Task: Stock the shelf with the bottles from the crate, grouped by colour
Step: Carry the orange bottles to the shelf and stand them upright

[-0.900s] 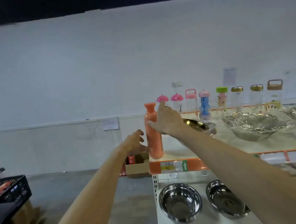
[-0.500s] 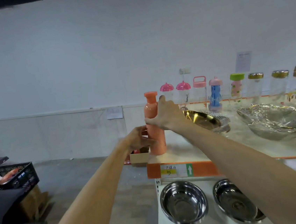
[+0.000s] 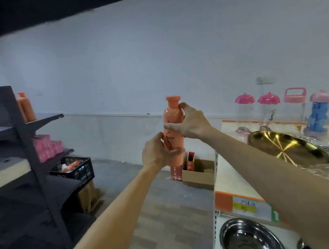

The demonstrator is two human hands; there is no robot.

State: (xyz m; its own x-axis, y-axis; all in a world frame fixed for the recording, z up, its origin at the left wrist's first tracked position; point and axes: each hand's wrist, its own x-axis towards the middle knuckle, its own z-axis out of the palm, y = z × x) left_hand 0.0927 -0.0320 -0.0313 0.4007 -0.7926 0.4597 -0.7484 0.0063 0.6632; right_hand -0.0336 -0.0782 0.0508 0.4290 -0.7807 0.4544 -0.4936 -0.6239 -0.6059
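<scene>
Orange bottle point(image 3: 172, 123) held upright in mid-air, clear of the orange-edged shelf point(image 3: 226, 176), left hand point(image 3: 157, 152) fingers curled round its middle, right hand point(image 3: 187, 123) fingers pinching its shoulder.

A single wide-angle view is taken from head height, faced forward and slightly down. Both forearms are seen close, reaching from the lower frame; the white wall point(image 3: 152, 54) lies far behind.
</scene>
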